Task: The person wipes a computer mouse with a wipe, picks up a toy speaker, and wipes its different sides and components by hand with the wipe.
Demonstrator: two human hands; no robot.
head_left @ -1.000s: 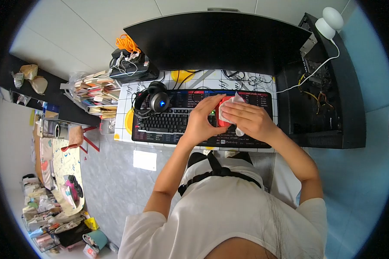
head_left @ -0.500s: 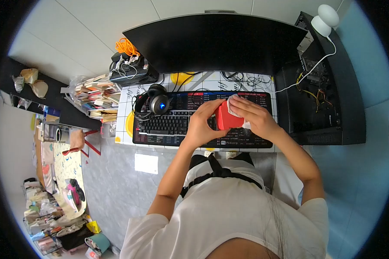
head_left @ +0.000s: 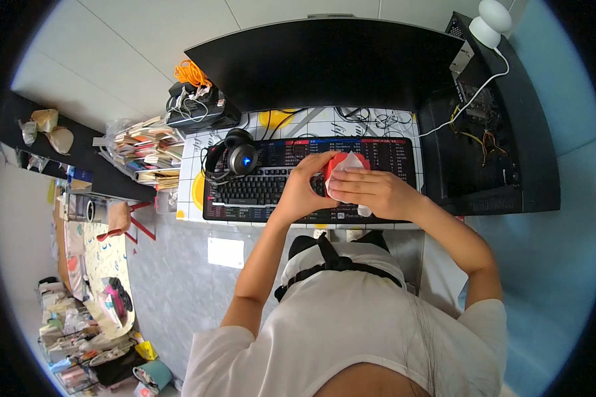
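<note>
Above the desk mat, my left hand is wrapped round the left side of a red box-like object. My right hand presses a white tissue flat against the face of that object, its fingers laid together across it. Most of the red surface is covered by the tissue and the right fingers. A loose end of the tissue hangs below the right palm. The black keyboard lies just left of my left hand, and the headphones rest at its upper left corner.
A wide black monitor stands behind the mat. To the right is an opened computer case with a white camera-like device on top. Stacked papers and a black box with an orange cable sit at left.
My right hand has slid left and down with the tissue, over the red object's face. More of the red is now hidden. My left hand still holds its side.
</note>
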